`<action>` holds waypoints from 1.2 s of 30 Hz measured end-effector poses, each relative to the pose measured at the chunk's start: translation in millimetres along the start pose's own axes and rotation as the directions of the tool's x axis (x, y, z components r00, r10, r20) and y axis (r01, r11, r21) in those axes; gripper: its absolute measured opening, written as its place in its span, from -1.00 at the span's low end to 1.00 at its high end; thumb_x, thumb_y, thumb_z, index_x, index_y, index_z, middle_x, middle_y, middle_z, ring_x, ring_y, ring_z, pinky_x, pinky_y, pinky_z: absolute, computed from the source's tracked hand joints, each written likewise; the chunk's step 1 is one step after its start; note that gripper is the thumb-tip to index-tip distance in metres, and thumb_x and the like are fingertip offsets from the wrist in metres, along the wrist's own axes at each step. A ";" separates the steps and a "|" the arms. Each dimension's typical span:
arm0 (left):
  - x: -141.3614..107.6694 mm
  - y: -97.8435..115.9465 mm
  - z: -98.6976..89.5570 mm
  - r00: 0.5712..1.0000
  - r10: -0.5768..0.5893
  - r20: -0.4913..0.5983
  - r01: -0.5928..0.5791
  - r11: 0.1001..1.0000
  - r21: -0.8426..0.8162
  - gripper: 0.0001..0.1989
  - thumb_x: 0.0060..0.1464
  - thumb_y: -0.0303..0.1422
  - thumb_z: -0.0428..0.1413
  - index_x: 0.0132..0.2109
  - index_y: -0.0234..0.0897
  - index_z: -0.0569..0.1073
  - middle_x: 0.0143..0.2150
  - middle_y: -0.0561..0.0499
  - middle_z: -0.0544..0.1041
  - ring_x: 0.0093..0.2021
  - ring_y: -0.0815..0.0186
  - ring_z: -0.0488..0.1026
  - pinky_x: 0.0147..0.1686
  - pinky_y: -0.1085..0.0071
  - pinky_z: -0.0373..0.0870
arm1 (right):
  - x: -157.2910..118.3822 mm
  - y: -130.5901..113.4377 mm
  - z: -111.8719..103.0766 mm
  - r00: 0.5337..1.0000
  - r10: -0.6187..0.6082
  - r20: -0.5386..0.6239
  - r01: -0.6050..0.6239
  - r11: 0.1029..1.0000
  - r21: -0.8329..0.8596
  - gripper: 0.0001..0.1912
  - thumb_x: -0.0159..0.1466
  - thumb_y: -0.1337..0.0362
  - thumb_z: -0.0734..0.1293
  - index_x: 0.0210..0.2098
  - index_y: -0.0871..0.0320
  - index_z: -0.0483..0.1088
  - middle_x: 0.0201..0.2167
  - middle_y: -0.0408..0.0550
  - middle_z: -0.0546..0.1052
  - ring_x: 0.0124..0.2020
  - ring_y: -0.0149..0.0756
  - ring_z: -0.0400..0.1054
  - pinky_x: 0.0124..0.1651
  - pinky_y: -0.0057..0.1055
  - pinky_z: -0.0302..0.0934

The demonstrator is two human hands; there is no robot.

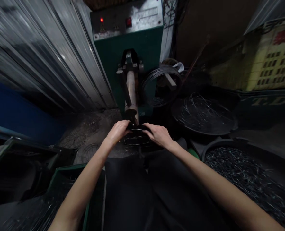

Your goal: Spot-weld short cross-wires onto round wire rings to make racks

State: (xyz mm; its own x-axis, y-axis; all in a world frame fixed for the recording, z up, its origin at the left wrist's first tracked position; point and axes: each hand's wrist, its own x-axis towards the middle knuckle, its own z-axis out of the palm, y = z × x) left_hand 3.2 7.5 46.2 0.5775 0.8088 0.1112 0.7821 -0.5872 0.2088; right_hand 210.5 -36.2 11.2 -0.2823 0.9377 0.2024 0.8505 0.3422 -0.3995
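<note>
A round wire frame (137, 145) made of thin metal rings is held between my two hands, just below the tip of the machine's arm. My left hand (119, 130) grips its left side, thumb and fingers closed on the rim. On the right side my right hand (158, 132) is closed on the same rim. The rim's upper part meets the end of the long metal arm (131, 86) of a green machine (106, 61); whether they touch is too dark to tell. A dark rod slants along the arm's left side.
A red light (102, 20) glows on the machine's top panel. A wire coil (156, 77) hangs at its right. Farther right are a dark basin (202, 128) with loose wires and a tub (206, 150) of short metal pieces. Green crates (70, 167) stand at lower left.
</note>
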 end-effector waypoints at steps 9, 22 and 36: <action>-7.5 -6.2 4.2 0.997 -0.001 -0.075 -0.003 0.999 -0.047 -0.82 -0.02 -0.51 0.15 -0.20 -0.32 0.39 -0.29 -0.02 0.49 -0.24 0.29 0.45 -0.21 0.42 0.35 | 12.6 3.8 2.0 1.000 0.008 0.010 -0.008 1.000 0.015 -0.65 0.28 0.03 0.13 0.01 -0.04 0.26 -0.26 -0.07 0.55 -0.30 -0.18 0.44 -0.37 -0.40 0.12; -0.7 -19.0 9.3 0.994 -0.018 -0.112 0.006 0.994 -0.107 -0.83 -0.02 -0.50 0.16 -0.21 -0.33 0.42 -0.29 -0.04 0.51 -0.26 0.29 0.46 -0.24 0.43 0.34 | 29.8 9.2 4.8 1.000 0.002 -0.012 -0.002 0.999 0.034 -0.66 0.26 0.00 0.16 -0.05 -0.08 0.34 -0.29 -0.14 0.55 -0.31 -0.23 0.43 -0.36 -0.43 0.13; 0.5 -20.2 9.0 0.991 -0.104 -0.081 0.085 0.974 -0.211 -0.86 -0.02 -0.43 0.14 -0.25 -0.32 0.49 -0.29 -0.06 0.56 -0.27 0.23 0.47 -0.24 0.37 0.36 | 30.3 5.3 7.9 1.000 -0.011 -0.011 0.012 0.998 0.065 -0.66 0.28 0.03 0.15 -0.05 -0.03 0.35 -0.28 -0.11 0.56 -0.29 -0.22 0.43 -0.31 -0.43 0.13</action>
State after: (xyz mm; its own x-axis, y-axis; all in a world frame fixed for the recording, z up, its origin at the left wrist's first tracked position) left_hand -10.2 19.5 33.3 0.4721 0.8656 0.1668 0.7612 -0.4957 0.4181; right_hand 203.0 -5.5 8.2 -0.2870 0.9332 0.2162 0.8166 0.3563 -0.4540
